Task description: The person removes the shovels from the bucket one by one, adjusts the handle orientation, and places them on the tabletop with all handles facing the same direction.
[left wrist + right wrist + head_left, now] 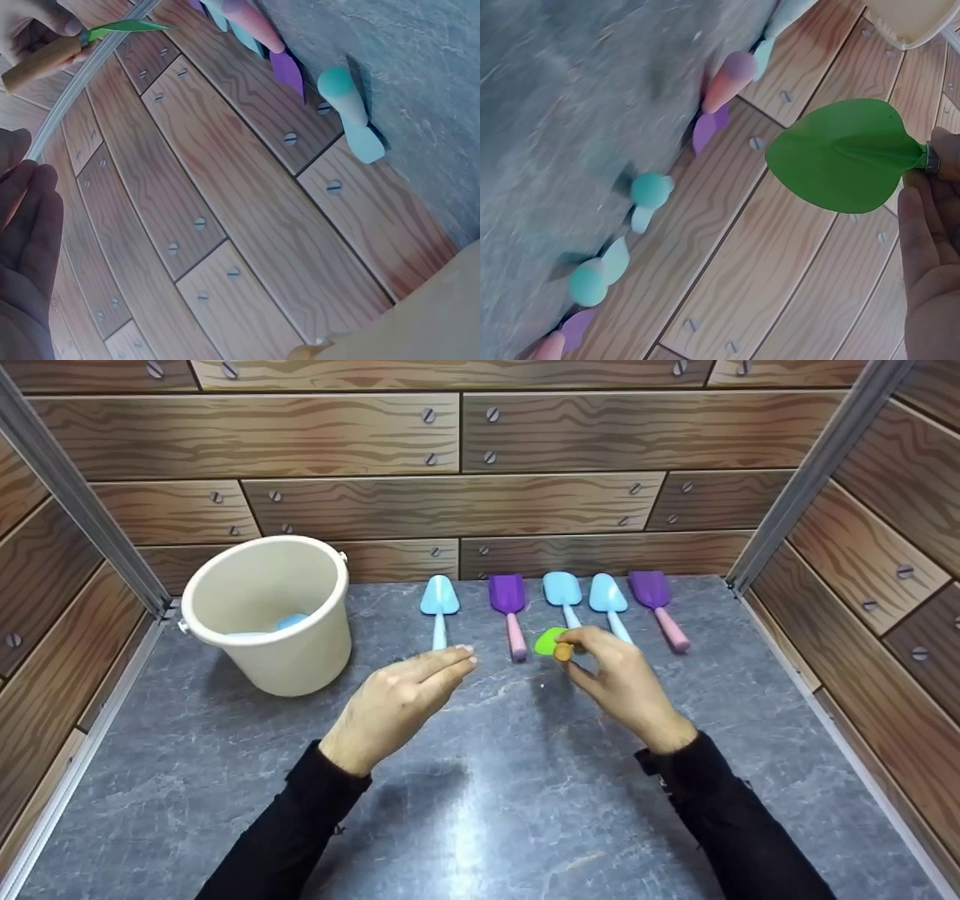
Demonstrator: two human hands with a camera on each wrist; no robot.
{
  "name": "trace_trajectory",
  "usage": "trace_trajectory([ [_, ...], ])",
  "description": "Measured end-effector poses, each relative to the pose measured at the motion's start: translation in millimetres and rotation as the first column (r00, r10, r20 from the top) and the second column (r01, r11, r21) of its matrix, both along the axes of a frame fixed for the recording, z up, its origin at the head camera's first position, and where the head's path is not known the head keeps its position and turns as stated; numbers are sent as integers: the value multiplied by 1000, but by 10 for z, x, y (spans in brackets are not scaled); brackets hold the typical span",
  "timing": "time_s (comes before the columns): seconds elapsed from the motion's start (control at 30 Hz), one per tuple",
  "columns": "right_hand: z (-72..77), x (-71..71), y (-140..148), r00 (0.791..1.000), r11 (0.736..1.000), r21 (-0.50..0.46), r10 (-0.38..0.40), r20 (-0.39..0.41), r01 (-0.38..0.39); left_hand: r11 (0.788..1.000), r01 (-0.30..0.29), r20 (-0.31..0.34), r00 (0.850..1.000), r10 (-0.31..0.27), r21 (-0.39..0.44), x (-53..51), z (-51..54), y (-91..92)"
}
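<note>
My right hand (619,682) pinches a small garden trowel by its orange-brown wooden handle (45,64), above the floor. The trowel's green leaf-shaped blade (847,154) shows whole in the right wrist view and points away from the fingers. My left hand (405,694) holds nothing; its fingers are extended close together. Just beyond those fingertips lies a light blue trowel (439,598), its handle end hidden behind them in the head view. A purple shovel with a pink handle (508,596) lies between the two hands.
At left stands a cream bucket (315,660) with light blue pieces inside. Along the back wall (360,506) lie a light blue shovel (562,587), another light blue trowel (607,594) and a second purple shovel (649,587). Wood-patterned panels enclose the grey surface (517,810).
</note>
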State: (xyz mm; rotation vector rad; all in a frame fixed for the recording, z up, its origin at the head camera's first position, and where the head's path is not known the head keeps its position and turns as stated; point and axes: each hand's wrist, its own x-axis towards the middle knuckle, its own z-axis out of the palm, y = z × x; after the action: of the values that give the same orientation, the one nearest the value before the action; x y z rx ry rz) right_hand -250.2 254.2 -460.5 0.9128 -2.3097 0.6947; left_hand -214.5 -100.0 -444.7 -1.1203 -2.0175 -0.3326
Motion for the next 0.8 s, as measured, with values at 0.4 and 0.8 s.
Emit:
trace_trajectory([
  [0.4, -158, -5, 207, 998, 998, 24, 56, 1, -56, 997, -24, 189, 981, 38, -78, -100, -160, -56],
  [0.8, -314, -49, 235, 993, 998, 50, 28, 114, -34, 990, -2, 354, 934, 53, -142, -152, -230, -77],
])
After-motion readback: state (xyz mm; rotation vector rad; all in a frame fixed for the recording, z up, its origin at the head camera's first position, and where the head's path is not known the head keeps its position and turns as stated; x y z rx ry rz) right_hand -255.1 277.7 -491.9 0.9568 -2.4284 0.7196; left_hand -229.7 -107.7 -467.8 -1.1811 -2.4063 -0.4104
